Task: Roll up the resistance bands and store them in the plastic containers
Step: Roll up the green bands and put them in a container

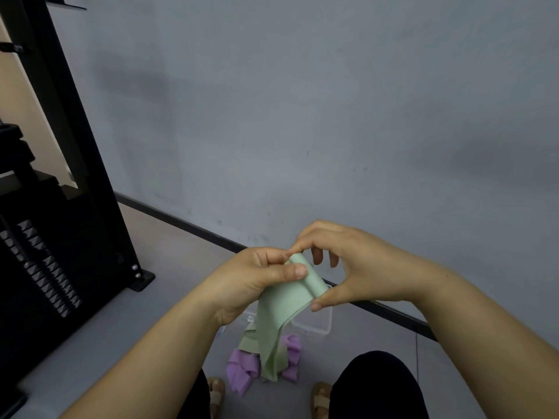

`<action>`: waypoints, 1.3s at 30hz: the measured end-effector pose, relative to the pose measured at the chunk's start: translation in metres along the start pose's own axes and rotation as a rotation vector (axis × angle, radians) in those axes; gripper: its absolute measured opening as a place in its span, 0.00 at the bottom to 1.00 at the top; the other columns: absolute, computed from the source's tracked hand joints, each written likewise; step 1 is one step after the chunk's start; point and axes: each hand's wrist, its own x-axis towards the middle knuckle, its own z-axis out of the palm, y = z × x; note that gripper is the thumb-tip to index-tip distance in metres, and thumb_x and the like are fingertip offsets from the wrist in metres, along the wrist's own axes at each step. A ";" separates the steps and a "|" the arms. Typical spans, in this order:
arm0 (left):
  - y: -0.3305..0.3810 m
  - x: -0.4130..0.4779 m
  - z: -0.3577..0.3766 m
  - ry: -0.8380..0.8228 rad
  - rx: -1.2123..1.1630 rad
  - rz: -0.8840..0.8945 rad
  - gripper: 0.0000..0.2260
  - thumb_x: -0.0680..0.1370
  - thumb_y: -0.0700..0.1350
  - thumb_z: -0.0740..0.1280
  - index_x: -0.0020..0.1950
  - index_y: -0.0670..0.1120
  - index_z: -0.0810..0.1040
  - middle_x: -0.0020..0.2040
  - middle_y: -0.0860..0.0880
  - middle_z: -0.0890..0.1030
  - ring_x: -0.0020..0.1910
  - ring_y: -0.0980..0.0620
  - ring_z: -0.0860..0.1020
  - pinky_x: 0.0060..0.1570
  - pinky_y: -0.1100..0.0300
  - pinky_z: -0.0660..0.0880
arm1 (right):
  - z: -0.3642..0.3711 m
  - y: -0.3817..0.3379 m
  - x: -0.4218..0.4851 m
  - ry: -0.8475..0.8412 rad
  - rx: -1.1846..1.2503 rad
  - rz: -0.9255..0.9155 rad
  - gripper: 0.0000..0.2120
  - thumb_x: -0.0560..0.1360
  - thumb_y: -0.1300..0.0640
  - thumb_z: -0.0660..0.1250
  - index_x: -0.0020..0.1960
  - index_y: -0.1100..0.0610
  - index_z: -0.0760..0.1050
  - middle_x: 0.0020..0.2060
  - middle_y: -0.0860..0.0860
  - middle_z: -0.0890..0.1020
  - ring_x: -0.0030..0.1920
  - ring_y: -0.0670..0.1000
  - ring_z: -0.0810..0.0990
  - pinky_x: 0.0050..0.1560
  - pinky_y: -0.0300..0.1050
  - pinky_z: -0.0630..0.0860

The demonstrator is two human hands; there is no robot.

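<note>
Looks early in the task. Only a short, tight roll begun at the top end of the green band (287, 300), held up in front of the body, well above the floor (169, 313). Left hand (254, 282): thumb pressed flat on the band beside the roll, fingers curled behind it. Right hand (354, 267): forefinger tip and thumb tip pinching the roll at its two ends, other fingers loosely bent and clear of it. Most of the band not yet wound: hangs slack from the hands and trails down to a loose heap on the floor between the sandalled feet (216, 394).

Left to do, judging from this: wind in the whole hanging length, put the roll away, then the same for the purple band (240, 373), lying crumpled and unrolled on the floor, touching the green tail.

One clear plastic container (317, 323) on the floor near the wall (302, 116), just behind the heap, partly hidden by the hands and the band. Nothing seen in the part that shows; no rolled band stored there, as far as can be told. Possibly a second clear piece (249, 318) just left of the hanging band, too hidden to say whether box or lid.
</note>
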 end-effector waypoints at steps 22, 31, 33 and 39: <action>0.005 0.000 0.006 -0.177 0.088 0.045 0.14 0.63 0.42 0.76 0.47 0.52 0.83 0.42 0.51 0.82 0.42 0.53 0.80 0.46 0.59 0.75 | -0.005 0.003 0.000 0.036 0.371 0.008 0.27 0.55 0.50 0.80 0.52 0.43 0.76 0.48 0.49 0.77 0.46 0.51 0.76 0.48 0.45 0.76; -0.001 -0.001 0.000 -0.124 0.204 0.026 0.32 0.58 0.65 0.76 0.47 0.40 0.80 0.42 0.44 0.79 0.41 0.47 0.76 0.46 0.53 0.72 | -0.014 -0.004 0.000 -0.055 0.034 -0.016 0.28 0.59 0.51 0.80 0.55 0.42 0.72 0.48 0.42 0.74 0.45 0.47 0.72 0.43 0.34 0.70; -0.002 -0.001 0.002 -0.071 0.254 0.036 0.36 0.60 0.68 0.71 0.47 0.36 0.78 0.41 0.44 0.79 0.41 0.48 0.76 0.47 0.53 0.71 | -0.014 -0.004 0.000 -0.070 0.003 -0.012 0.27 0.59 0.51 0.80 0.55 0.43 0.73 0.49 0.41 0.73 0.46 0.46 0.72 0.44 0.33 0.69; -0.001 0.003 0.006 -0.048 0.288 0.056 0.15 0.64 0.62 0.70 0.36 0.51 0.82 0.36 0.52 0.81 0.39 0.56 0.78 0.49 0.58 0.73 | -0.012 -0.003 0.001 -0.059 -0.017 0.009 0.27 0.60 0.50 0.80 0.56 0.44 0.73 0.51 0.42 0.73 0.50 0.45 0.73 0.45 0.35 0.71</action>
